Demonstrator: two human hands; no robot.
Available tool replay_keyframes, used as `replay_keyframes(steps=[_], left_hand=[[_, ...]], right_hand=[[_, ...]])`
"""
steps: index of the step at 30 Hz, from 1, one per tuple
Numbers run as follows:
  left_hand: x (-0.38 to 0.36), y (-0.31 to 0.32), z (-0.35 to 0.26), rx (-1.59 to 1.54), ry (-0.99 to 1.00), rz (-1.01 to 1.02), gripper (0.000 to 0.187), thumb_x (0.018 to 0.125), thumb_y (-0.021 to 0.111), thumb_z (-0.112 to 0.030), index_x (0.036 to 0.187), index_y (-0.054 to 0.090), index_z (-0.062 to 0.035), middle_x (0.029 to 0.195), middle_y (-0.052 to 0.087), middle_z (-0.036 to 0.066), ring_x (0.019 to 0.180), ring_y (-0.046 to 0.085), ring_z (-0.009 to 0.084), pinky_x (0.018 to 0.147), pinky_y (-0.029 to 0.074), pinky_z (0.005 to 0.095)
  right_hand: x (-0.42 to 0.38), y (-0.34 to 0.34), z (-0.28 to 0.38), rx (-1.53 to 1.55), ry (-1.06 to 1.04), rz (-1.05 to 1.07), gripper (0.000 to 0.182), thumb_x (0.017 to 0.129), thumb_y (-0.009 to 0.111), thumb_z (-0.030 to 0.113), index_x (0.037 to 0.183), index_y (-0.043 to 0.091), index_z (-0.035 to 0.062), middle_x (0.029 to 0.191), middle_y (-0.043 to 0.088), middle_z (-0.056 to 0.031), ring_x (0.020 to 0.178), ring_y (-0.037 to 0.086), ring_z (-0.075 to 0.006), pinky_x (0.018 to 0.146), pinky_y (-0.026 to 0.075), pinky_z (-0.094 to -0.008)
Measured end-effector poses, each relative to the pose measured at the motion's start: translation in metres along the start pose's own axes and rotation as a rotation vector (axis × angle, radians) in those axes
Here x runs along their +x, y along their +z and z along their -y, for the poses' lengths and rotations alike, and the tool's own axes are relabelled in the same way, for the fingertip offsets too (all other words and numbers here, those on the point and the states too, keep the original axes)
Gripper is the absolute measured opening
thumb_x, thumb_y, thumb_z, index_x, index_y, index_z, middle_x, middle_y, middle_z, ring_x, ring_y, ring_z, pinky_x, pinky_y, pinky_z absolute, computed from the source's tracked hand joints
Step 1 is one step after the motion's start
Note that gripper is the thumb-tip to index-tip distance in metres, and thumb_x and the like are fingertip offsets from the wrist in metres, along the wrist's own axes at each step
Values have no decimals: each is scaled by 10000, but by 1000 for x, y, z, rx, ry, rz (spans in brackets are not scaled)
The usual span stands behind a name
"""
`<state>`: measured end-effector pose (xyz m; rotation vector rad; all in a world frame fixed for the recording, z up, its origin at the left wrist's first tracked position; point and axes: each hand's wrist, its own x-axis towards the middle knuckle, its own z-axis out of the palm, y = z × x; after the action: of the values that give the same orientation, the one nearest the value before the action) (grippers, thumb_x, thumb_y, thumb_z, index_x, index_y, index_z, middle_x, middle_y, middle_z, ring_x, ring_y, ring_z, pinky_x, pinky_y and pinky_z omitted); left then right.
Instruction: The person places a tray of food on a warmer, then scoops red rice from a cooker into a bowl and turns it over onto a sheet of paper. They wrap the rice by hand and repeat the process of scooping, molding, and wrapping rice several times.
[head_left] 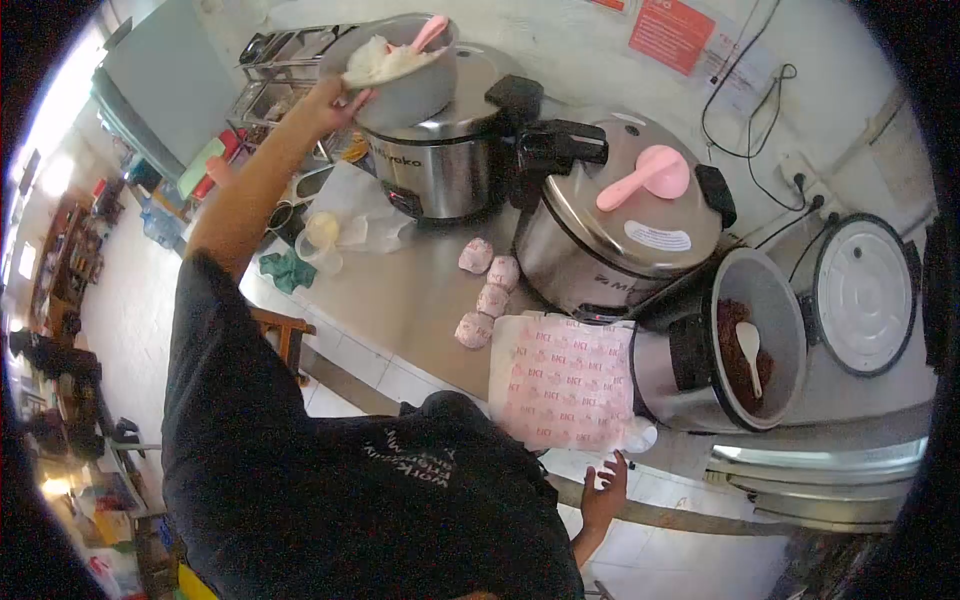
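My left hand (pixel 340 105) grips the rim of a grey metal pot (pixel 405 95), which is tilted on the lid of a rice cooker (pixel 440 170). White rice (pixel 380 62) and a pink rice paddle (pixel 430 33) are in it. My right hand (pixel 605 492) is open with fingers apart and nothing visible in it, just below the corner of a stack of pink printed wrapping paper (pixel 565 380). Left of the paper lie several wrapped rice balls (pixel 492 298).
A second rice cooker (pixel 600 240) carries a pink ladle (pixel 650 178) on its lid. To the right, an open cooker (pixel 670 375) holds dark brown food and a white paddle (pixel 748 355); its lid (pixel 866 295) leans upright. A plastic cup (pixel 322 232) and green cloth (pixel 287 270) sit at left.
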<state>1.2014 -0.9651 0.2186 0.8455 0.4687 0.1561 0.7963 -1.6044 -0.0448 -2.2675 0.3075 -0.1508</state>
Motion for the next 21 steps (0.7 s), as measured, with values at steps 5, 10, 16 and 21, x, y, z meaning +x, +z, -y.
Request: replay_keyframes(steps=[5,10,16,21], left_hand=[[58,-9,3,440,235,271,608,898,625,-248,1366,320,-7,1392,358,219,1215,465,323,934,520,403],[29,-7,13,-9,65,404,708,930,553,-374,1437,184,-46,1452,252,215,1261,392,427,986,481,530],[-74,-19,144,551,850,54,566,974,454,-210,1477,237,-69,1434,368,144,1129,552,254,859,515,341],[-181,-113,326,829,182,405,383,1014,406,-335,1224,513,-33,1067,631,91,842,630,157,585,498,269]], right_hand=[[25,-21,-8,-277,-56,-244,625,796,738,173,1327,454,4,1225,520,-188,1129,496,-324,945,410,-440],[112,8,-99,-349,-3,-518,834,740,797,370,1324,413,-85,1349,425,-275,1264,382,-406,1104,264,-476],[153,27,-142,-491,421,-351,1290,523,843,605,1412,241,-111,1372,436,-283,1253,464,-376,1033,398,-448],[154,-24,-122,-457,356,46,1020,575,840,502,1362,418,10,1218,593,-219,1102,580,-399,950,473,-441]])
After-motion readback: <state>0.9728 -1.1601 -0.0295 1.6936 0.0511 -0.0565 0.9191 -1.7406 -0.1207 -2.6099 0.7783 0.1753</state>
